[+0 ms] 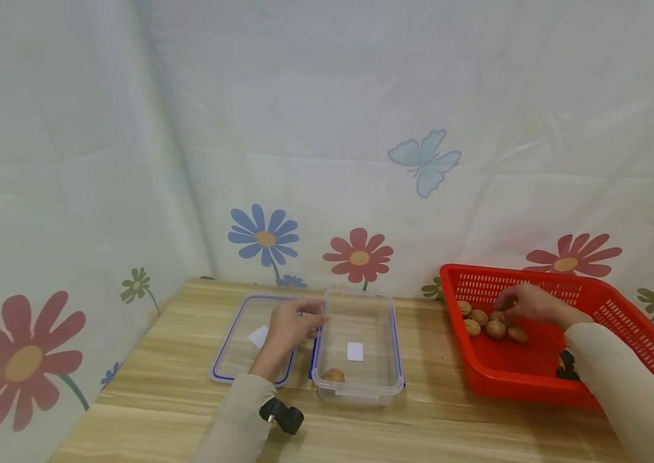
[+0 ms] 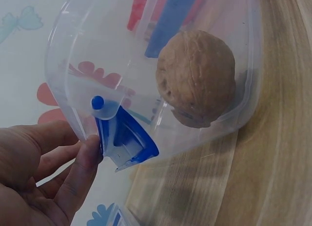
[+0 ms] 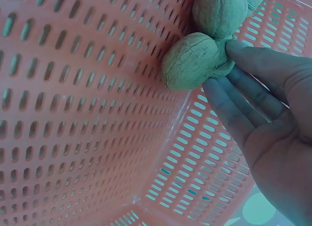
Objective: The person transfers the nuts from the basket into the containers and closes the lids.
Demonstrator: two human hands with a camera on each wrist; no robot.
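A clear plastic container (image 1: 387,347) with blue side clips stands mid-table, a white label on its floor. One walnut (image 1: 334,375) lies in its near left corner. My left hand (image 1: 293,325) grips the container's left rim, thumb and fingers at the blue clip (image 2: 129,141) in the left wrist view. Over in the red basket (image 1: 535,386), my right hand (image 1: 535,304) reaches among several walnuts (image 1: 496,329) on the left side. Its thumb and fingers pinch a walnut (image 3: 224,60), partly hidden behind another walnut (image 3: 189,61) in the right wrist view.
Left of the container lies its clear lid (image 1: 240,350), edged with a blue seal and bearing a white label. The slotted basket walls rise around the right hand. A flower-printed curtain (image 1: 315,161) hangs behind the wooden table (image 1: 147,411).
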